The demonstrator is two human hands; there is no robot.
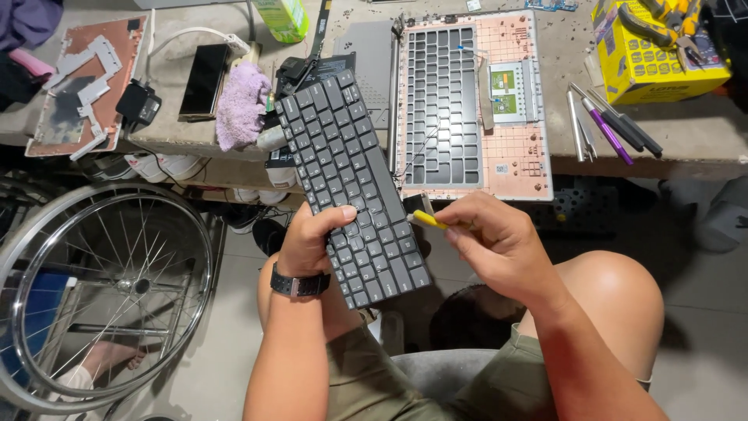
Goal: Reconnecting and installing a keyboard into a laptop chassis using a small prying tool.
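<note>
keyboard (pixel 352 187), dark grey and loose, sits tilted above my lap in front of the bench edge. i have my left hand (pixel 312 238) curled around its lower left side, thumb on the keys. my right hand (pixel 499 242) pinches a yellow-handled brush (pixel 425 218), its tip touching the keyboard's right edge.

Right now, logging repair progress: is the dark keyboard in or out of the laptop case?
Out: the left hand holds the keyboard clear of the case.
</note>
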